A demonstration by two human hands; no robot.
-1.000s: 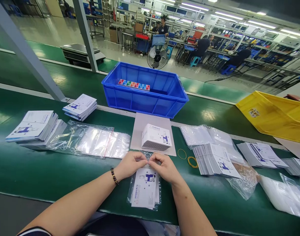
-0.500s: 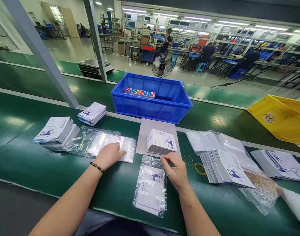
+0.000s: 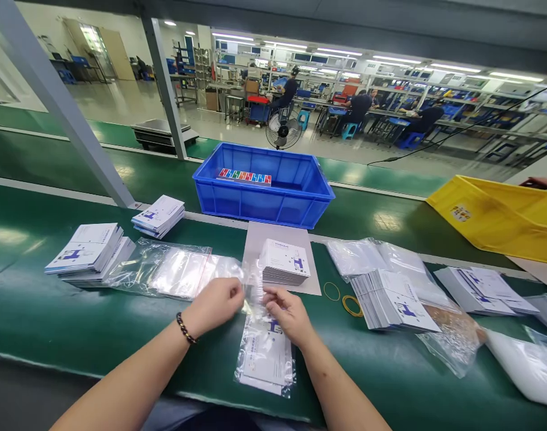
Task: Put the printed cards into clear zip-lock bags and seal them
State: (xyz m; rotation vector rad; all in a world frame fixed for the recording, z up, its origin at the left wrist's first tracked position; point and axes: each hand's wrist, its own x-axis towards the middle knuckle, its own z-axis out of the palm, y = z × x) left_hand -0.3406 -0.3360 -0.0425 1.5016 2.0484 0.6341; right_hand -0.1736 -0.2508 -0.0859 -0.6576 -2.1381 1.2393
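My left hand [image 3: 220,300] pinches the edge of a clear zip bag [image 3: 254,287], thin and partly see-through. At its other side my right hand [image 3: 288,312] is closed, thumb and fingertips on the bag's edge. Below them on the green bench lies a filled clear bag with a white and purple booklet [image 3: 267,359] inside; its upper end is partly covered. A pile of empty zip bags [image 3: 179,272] lies left of my left hand. Just beyond my right hand, a stack of booklets [image 3: 286,262] rests on a grey board [image 3: 315,272].
Behind the board stands a blue bin [image 3: 264,200] holding a colourful strip. Booklet stacks [image 3: 82,248] sit at left, a banded stack [image 3: 392,302] at right. Rubber bands [image 3: 352,306] lie before it. A yellow bin [image 3: 489,221] stands far right, a person's hand [image 3: 540,182] behind it.
My left hand has lifted a zip bag from the pile and moved right, close to my right hand. My right hand now meets that bag. The whole view has shifted slightly.
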